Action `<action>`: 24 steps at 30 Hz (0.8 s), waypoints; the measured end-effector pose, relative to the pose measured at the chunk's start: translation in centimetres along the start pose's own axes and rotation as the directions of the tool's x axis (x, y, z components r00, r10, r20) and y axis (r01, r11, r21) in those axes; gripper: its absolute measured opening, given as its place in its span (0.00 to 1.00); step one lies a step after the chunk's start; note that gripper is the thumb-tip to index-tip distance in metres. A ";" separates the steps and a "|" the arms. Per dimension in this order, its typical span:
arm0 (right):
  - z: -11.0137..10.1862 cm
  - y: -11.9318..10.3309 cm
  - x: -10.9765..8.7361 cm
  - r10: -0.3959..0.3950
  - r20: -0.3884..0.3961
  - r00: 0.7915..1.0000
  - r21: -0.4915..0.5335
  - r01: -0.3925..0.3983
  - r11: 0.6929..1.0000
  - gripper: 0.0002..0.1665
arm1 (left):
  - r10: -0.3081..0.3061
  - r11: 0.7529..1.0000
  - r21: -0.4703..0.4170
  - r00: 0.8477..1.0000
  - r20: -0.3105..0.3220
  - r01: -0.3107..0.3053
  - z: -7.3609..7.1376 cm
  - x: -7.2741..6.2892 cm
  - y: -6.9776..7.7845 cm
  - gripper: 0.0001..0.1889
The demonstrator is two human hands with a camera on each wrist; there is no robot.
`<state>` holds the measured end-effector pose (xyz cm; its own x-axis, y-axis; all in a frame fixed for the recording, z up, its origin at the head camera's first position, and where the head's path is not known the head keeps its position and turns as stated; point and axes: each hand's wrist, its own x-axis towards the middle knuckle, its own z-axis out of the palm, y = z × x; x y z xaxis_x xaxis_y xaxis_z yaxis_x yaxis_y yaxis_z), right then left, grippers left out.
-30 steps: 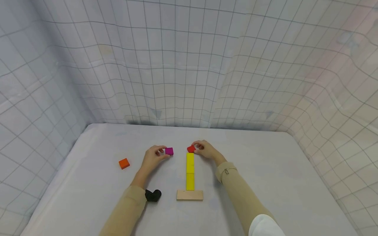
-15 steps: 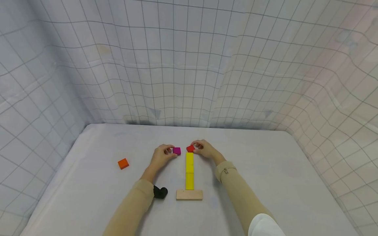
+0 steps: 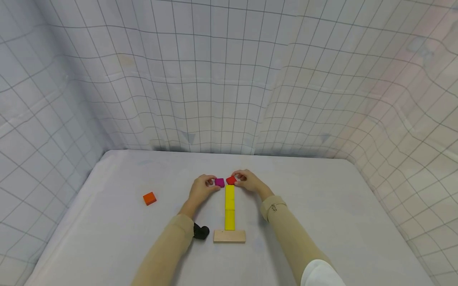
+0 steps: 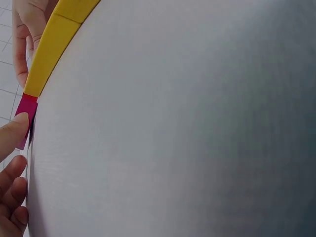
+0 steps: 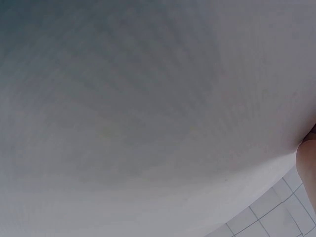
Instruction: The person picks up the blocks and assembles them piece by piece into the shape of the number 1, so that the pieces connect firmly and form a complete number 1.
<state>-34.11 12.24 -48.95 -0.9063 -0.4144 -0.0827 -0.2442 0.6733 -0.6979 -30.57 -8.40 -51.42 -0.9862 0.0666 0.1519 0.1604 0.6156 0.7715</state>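
In the head view my left hand pinches a purple block between thumb and fingers, close to the left of a red block. My right hand pinches that red block from its right side. It sits at the far end of two yellow blocks laid end to end. A plain wooden block lies crosswise at their near end. The left wrist view shows my thumb on the purple block, with a sliver of red beyond it. Only part of the right hand shows in the right wrist view.
An orange block lies on the white table to the left. A black object shows beside the left cuff. Gridded white cloth hangs behind the table and on both sides.
The left hand has moved right with the purple block, bringing it close to the red block. The black object beside the left cuff shifted along with the arm. The right hand stayed in place.
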 end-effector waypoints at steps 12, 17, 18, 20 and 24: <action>0.0 0.0 -0.1 -0.015 -0.008 1.000 -0.003 0.015 1.000 0.15 | -0.002 1.000 0.023 1.000 -0.012 0.002 0.4 0.0 0.2 0.19; 0.0 0.0 0.0 -0.011 -0.003 1.000 0.010 0.011 1.000 0.15 | -0.025 0.999 -0.024 1.000 0.014 0.025 0.3 -0.1 0.1 0.23; 0.0 0.0 0.0 -0.012 -0.002 1.000 0.010 0.012 1.000 0.15 | -0.022 0.999 -0.038 1.000 0.019 0.022 0.2 -0.1 0.0 0.24; 0.0 -0.1 -0.1 -0.010 -0.004 1.000 0.004 0.010 1.000 0.16 | -0.007 0.998 -0.061 1.000 0.027 0.009 0.1 -0.1 -0.2 0.24; 0.0 -0.1 -0.1 0.003 -0.004 1.000 -0.002 -0.003 1.000 0.16 | 0.045 0.995 -0.087 0.999 0.027 -0.043 -0.2 -0.2 -0.6 0.20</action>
<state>-33.97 12.23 -48.88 -0.9085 -0.4098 -0.0814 -0.2424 0.6755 -0.6964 -30.48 -8.94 -51.73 -0.9786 0.1158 0.1699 0.2056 0.5412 0.8154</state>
